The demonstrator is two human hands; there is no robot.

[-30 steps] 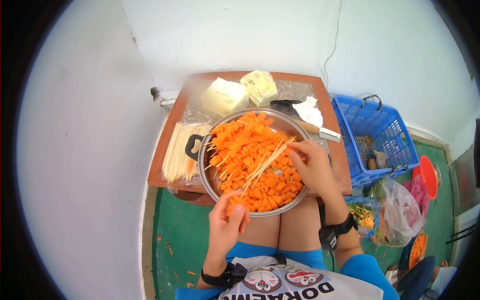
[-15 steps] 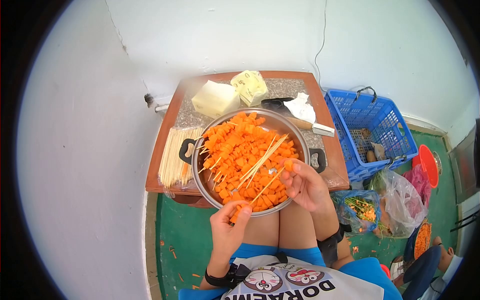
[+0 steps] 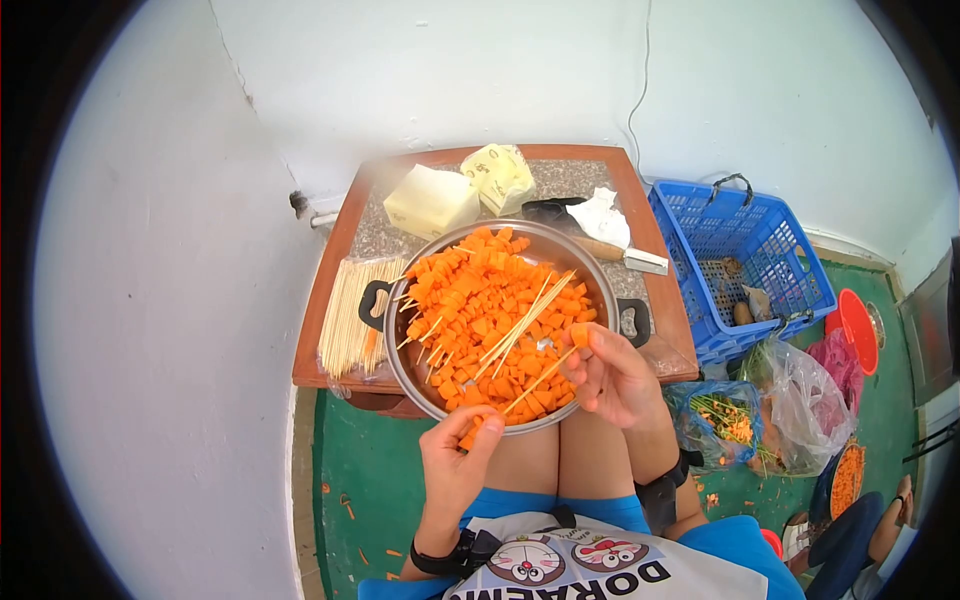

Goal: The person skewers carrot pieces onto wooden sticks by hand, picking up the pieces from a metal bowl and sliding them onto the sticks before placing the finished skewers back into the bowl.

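My left hand (image 3: 455, 462) is closed around the lower end of a thin wooden skewer (image 3: 541, 383), with orange carrot pieces at its fingertips. The skewer slants up to the right over the pan's front part. My right hand (image 3: 622, 385) pinches one carrot piece (image 3: 580, 335) between thumb and fingers, right at the skewer's upper tip. Below both hands, a wide metal pan (image 3: 393, 372) with black handles holds a heap of cut carrot (image 3: 480, 322). Filled carrot skewers lie along its left side, and several bare skewers (image 3: 527, 322) rest on top of the heap.
A bundle of skewers (image 3: 352, 315) lies left of the pan on the table. Behind are yellowish paper packs (image 3: 432, 200), crumpled white paper (image 3: 602, 217) and a peeler-like tool (image 3: 645, 261). Right, on the floor: a blue crate (image 3: 700, 325), plastic bags (image 3: 800, 420) and another person's leg (image 3: 845, 530).
My right hand, with the carrot piece, has shifted slightly right and down at the skewer's tip. My left hand stays nearly still. The other person's foot at lower right has moved.
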